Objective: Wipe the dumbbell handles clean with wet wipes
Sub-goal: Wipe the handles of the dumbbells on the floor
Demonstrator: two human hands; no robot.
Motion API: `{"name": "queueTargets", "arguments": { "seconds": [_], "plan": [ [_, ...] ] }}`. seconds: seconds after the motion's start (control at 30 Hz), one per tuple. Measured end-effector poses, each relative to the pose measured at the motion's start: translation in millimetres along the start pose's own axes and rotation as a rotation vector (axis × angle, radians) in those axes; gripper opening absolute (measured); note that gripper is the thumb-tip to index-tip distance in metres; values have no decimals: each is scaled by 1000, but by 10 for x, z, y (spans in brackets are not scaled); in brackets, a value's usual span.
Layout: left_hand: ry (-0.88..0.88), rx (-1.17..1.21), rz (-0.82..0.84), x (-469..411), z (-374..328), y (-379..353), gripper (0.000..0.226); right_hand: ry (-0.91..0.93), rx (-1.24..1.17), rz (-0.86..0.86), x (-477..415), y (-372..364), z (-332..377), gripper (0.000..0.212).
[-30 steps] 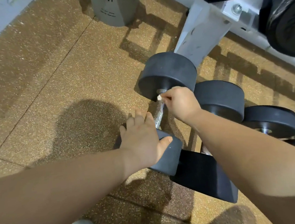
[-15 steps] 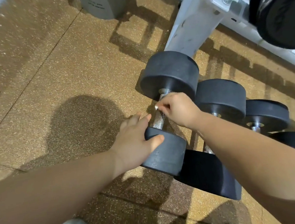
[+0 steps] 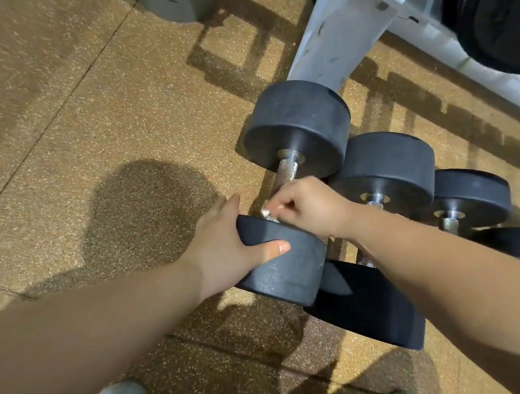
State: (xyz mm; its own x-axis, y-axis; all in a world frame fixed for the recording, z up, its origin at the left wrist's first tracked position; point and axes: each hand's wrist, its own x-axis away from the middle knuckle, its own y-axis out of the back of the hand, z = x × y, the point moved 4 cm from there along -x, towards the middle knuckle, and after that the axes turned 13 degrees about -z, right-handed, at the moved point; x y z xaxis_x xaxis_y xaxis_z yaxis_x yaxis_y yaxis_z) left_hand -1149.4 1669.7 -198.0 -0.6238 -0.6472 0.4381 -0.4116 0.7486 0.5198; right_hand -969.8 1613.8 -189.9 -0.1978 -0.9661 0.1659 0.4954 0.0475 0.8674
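At frame centre on the floor, the left hand (image 3: 226, 255) clamps the near head of the dumbbell (image 3: 289, 263) while the right hand (image 3: 309, 208), pinching a wipe (image 3: 266, 211), has slid down the handle (image 3: 285, 173) from far end to near end, so 1 pass looks nearly done.

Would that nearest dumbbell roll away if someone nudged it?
Probably: the dumbbell has round ends on a flat floor, so it would likely roll sideways; the left hand gripping its near end seems to steady it. The neighbouring dumbbell beside it would likely stop it that way. Its thick ends suggest it is heavy.
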Motion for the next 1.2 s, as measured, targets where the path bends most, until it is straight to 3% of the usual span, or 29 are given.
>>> {"name": "queueTargets", "arguments": {
  "seconds": [0.07,0.13,0.2,0.3,0.37,0.47,0.53,0.6,0.7,0.77,0.83,0.97,1.07,1.13,1.2],
  "plan": [
    [16,-3,2,4,6,-5,129,23,-6,123,-31,20,42,13],
    [18,-17,2,14,-10,-8,125,53,74,-9,-197,61,-28,11],
    [14,-29,2,15,-18,-4,120,-62,225,-194,-357,160,-163,18],
    [-1,-44,5,13,-12,6,120,-206,273,-304,-357,172,-244,22],
    [-5,-43,4,13,-13,6,120,-77,147,-207,-243,109,-106,15],
    [-11,-51,-1,13,-26,4,120,12,-6,195,-32,7,103,13],
    [-17,-64,1,10,-27,6,120,27,-4,269,-114,28,112,16],
    [-18,-69,8,8,-21,11,120,9,73,177,-295,22,11,11],
    [-21,-63,19,8,-8,8,120,-103,332,-106,-499,124,-170,24],
    [-25,-68,20,2,1,8,119,-155,365,-210,-475,152,-219,24],
    [-32,-73,18,-5,13,6,120,-106,292,-188,-381,124,-162,20],
    [-38,-77,21,-34,40,-11,129,24,44,76,-140,16,2,6],
    [-48,-98,41,-53,59,-30,131,-1,116,-123,-264,115,-175,11],
    [-36,-75,50,-65,74,-38,129,-94,232,-283,-352,176,-290,17],
    [-23,-55,44,-90,102,-40,130,-186,190,-387,-324,137,-315,16]
  ]
}}
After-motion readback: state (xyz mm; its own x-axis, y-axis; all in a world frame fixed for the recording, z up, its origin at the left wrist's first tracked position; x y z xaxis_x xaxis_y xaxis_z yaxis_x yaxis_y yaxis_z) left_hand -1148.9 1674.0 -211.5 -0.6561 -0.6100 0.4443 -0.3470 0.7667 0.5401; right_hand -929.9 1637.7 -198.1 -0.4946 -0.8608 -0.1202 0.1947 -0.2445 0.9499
